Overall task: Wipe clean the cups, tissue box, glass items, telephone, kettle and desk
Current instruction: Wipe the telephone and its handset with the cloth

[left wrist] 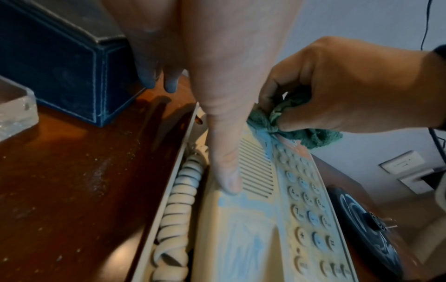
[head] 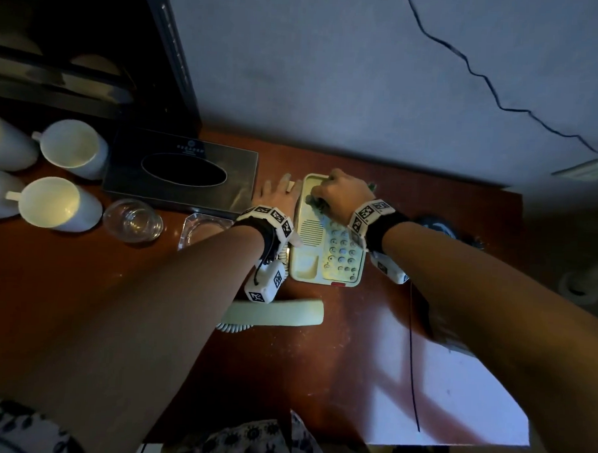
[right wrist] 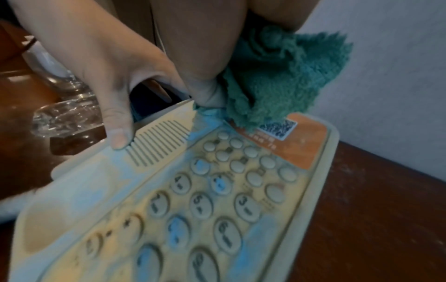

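Cloth (right wrist: pixel 284 76) in right hand (head: pixel 343 194) at telephone (head: pixel 327 248) edge.

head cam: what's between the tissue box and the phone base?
The left hand, fingers out flat on the desk, thumb on the phone base; tissue box just left. Head view shows it.

- The desk (head: pixel 354 348) is reddish-brown wood, glossy (dusty in patches).
- The telephone (head: pixel 327 248) is cream plastic, matt.
- The cloth (right wrist: pixel 284 80) is teal, fluffy terry.
- The tissue box (left wrist: pixel 60 63) looks like stitched dark leather.
- The tumbler (head: pixel 133 220) is clear glass.
- The cups (head: pixel 57 203) are glossy white ceramic.
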The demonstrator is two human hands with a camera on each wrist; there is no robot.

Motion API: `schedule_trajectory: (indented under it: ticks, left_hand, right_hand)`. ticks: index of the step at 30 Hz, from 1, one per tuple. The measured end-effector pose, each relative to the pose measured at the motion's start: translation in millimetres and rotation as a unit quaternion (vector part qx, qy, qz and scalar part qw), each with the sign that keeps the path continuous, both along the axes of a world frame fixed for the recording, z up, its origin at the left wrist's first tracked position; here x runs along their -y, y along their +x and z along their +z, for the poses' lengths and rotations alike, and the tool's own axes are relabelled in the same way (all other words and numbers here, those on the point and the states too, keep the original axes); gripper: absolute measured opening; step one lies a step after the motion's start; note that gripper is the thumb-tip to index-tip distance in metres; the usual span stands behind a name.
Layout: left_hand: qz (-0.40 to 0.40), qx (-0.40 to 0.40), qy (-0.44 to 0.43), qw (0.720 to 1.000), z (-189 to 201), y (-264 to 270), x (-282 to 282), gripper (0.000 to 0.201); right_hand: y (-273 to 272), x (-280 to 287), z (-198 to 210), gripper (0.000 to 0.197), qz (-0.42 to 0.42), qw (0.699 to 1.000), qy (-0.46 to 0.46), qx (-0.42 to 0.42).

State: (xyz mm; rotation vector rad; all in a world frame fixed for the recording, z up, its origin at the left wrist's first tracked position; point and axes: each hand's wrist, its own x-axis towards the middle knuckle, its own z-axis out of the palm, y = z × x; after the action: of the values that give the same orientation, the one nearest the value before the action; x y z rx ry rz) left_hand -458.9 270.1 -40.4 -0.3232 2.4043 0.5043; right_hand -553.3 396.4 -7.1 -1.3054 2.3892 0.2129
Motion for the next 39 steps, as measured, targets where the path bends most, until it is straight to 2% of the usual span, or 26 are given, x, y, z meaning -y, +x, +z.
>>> schedule_trajectory:
  ticks: [4,7,10,13,19,23,26,29,33,36,39]
  left_hand:
    - [-0.004,0.003,-0.002,1.000,-0.5,-1.4,-1.8,0.139]
    - [-0.010,0.002,-0.014,1.000,0.3,-1.8,-2.4,0.134]
    - [-0.013,-0.006,-0.025,1.000,-0.3,-2.5,-3.1,0.132]
    - [-0.011,-0.010,-0.026,1.000,-0.3,-1.4,-3.2,0.138]
    - [-0.010,-0.010,-0.028,0.999,1.0,-2.6,-3.3,0.137]
    - [-0.012,-0.010,-0.033,0.999,2.7,-2.7,-3.8,0.137]
    - [-0.010,-0.011,-0.033,0.999,3.9,-3.1,-4.6,0.137]
    - [-0.002,-0.020,-0.032,0.999,4.6,-3.5,-5.7,0.136]
    - [0.019,-0.024,-0.027,0.999,6.5,-3.2,-8.0,0.119]
    - [0.017,-0.016,-0.030,0.999,6.9,-5.1,-9.8,0.119]
    - [0.016,-0.008,-0.033,0.999,5.9,-5.8,-9.6,0.124]
  right_hand:
    - [-10.2,1.9,10.3,0.016,-0.061,0.997,-0.040,-0.021]
    - [-6.2,7.3,12.8,0.023,-0.023,0.997,-0.067,-0.006]
    - [-0.9,12.4,4.6,0.024,0.022,0.999,-0.043,-0.023]
    - [-1.9,2.2,5.2,0.015,0.013,0.999,-0.021,-0.037]
    - [4.4,2.9,6.7,0.033,0.035,0.998,-0.019,-0.044]
    - [3.1,5.1,5.3,0.027,0.092,0.989,0.052,-0.107]
    - [10.0,10.4,12.1,0.023,0.098,0.983,0.094,-0.121]
    - [20.2,21.8,17.7,0.026,0.063,0.986,0.104,-0.111]
    - [25.1,30.9,11.9,0.023,0.027,0.994,0.079,-0.068]
    - [18.7,33.2,11.4,0.018,-0.085,0.996,0.007,0.000]
    - [15.9,26.6,7.8,0.009,-0.205,0.971,-0.071,0.097]
